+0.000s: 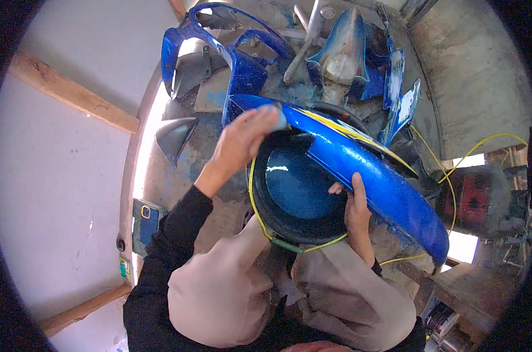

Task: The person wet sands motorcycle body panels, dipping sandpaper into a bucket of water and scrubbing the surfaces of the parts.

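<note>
A long, curved blue motorcycle fairing panel with a yellow and white stripe slants above a black bucket. Bluish water fills part of the bucket, which stands between my knees. My right hand grips the panel's near edge, thumb on top and fingers partly hidden beneath. Slightly smeared by motion, my left hand presses a small grey-blue pad to the panel's upper left end; the pad's exact kind is unclear.
More blue fairing parts lie at the far side, with a worn blue and bare-grey piece beside them. A dark pointed panel rests at left. A phone stands near the wall. A yellow cord runs at right.
</note>
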A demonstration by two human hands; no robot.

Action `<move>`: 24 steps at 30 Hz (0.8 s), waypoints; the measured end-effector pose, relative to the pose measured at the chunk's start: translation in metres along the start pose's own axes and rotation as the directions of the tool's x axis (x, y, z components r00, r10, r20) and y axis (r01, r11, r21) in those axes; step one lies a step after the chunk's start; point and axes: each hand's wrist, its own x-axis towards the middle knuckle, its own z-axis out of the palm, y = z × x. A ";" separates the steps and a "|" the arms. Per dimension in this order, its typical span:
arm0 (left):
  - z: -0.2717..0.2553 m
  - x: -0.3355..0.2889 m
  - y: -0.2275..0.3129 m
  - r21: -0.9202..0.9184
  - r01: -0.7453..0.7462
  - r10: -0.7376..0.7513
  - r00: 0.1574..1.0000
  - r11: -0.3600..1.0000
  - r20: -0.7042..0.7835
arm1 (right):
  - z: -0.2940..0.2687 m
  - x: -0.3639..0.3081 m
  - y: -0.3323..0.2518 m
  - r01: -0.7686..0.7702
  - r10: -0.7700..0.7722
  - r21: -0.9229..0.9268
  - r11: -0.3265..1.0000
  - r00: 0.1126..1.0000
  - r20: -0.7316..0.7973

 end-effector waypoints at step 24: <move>-0.007 -0.015 -0.012 0.035 0.104 -0.102 0.994 0.994 -0.048 | 0.002 -0.001 0.001 -0.055 0.053 0.029 0.998 0.997 0.051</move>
